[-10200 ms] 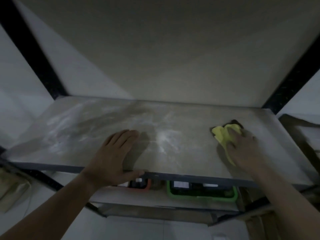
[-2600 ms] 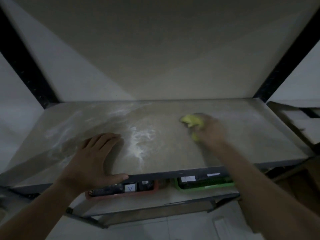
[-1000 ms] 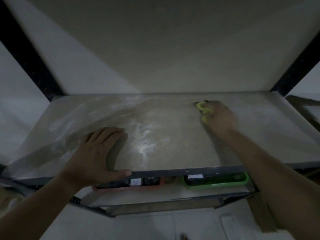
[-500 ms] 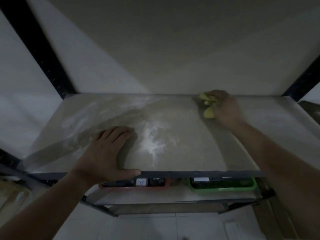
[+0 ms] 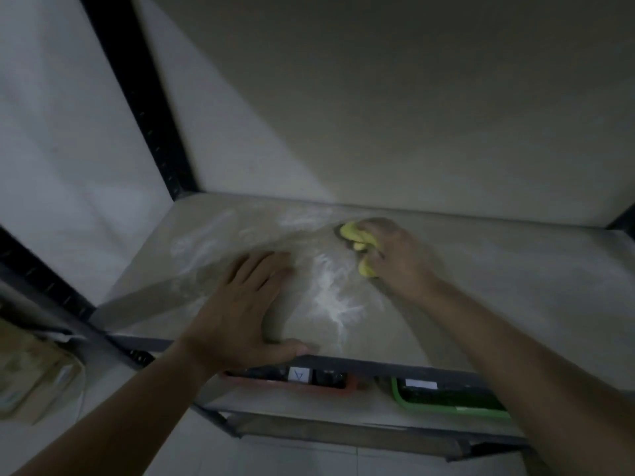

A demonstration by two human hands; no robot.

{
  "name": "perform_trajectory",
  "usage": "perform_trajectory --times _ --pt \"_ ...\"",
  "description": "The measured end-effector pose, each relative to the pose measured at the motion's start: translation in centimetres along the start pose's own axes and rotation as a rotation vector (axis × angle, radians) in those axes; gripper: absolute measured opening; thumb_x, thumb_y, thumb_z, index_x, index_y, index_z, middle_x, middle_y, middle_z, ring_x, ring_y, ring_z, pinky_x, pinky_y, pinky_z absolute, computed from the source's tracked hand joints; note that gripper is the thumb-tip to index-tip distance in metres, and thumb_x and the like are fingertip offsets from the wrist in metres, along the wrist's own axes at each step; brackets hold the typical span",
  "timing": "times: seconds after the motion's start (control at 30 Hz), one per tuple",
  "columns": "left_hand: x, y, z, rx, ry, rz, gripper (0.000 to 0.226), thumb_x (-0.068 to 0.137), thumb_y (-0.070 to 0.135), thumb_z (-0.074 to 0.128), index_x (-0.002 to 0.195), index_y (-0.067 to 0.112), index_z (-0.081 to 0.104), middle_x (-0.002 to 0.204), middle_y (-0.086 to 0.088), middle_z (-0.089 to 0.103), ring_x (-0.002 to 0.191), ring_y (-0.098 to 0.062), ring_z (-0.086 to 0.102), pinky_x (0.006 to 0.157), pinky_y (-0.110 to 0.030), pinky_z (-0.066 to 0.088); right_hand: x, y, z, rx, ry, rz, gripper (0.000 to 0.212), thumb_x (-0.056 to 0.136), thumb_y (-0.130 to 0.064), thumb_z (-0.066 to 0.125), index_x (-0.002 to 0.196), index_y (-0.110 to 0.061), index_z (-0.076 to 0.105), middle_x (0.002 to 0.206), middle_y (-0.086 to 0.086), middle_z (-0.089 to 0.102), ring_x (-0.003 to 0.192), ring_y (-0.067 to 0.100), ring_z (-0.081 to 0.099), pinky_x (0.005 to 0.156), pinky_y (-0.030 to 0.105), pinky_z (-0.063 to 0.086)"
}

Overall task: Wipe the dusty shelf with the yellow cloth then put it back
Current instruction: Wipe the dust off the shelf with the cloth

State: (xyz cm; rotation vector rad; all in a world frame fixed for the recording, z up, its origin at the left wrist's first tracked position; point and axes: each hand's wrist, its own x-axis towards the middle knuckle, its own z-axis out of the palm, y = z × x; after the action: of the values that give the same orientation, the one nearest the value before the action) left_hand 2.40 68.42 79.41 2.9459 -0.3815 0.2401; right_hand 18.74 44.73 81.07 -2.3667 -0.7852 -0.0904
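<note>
The crumpled yellow cloth (image 5: pixel 359 240), clenched in the right hand (image 5: pixel 398 259), has been carried leftward along the rear of the flat grey dusty shelf (image 5: pixel 515 269). The left hand (image 5: pixel 240 314) stays flat, released, at the shelf front. White dust (image 5: pixel 331 293) remains between both hands; wiping is judged unfinished.

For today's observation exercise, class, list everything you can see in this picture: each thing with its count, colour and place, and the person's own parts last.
Shelf: one, grey, dusty, across the middle.
White dust: one thick streak between the hands, fainter smears towards the back left.
Yellow cloth: one, bunched, on the shelf near the back.
Shelf posts: black, back left and far right.
Red tray: one, lower shelf, left of the green one.
Green tray: one, lower shelf, right.
Left hand: flat on the shelf's front edge.
Right hand: closed on the yellow cloth.
</note>
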Motion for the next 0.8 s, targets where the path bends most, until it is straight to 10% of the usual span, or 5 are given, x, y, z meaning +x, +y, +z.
perform_trajectory --times 0.3,0.67,0.8 --pt "-6.0 -7.7 -2.8 -0.018 0.111 -0.396 0.092 0.09 0.084 0.019 0.146 0.017 0.049 0.155 -0.006 0.043 0.14 -0.03 0.043 0.111 -0.045 0.033 6.2 4.0 -0.6 -0.322 0.029 0.329 0.029 0.081 -0.026 0.061 0.106 -0.016 0.069 0.112 0.016 0.069 0.1 0.034 0.065 0.087 0.034 0.049" --pt "-5.7 -8.5 -1.6 -0.03 0.066 -0.346 0.081 0.09 0.075 0.034 0.143 0.017 0.055 0.143 -0.002 0.055 0.131 -0.025 0.051 0.109 -0.042 0.037 7.8 -8.1 8.4 0.015 -0.264 -0.245 0.042 0.075 -0.002 0.057 0.112 -0.015 0.072 0.114 0.009 0.07 0.106 0.026 0.065 0.091 0.034 0.051" --pt "-5.6 -8.6 -1.3 -0.032 0.058 -0.346 0.079 0.089 0.071 0.036 0.143 0.016 0.055 0.143 -0.003 0.056 0.13 -0.026 0.051 0.107 -0.042 0.036 8.8 -5.5 4.2 0.108 -0.099 -0.098 0.045 0.073 0.001 0.056 0.11 -0.018 0.073 0.108 0.002 0.072 0.097 0.02 0.069 0.082 0.031 0.056"
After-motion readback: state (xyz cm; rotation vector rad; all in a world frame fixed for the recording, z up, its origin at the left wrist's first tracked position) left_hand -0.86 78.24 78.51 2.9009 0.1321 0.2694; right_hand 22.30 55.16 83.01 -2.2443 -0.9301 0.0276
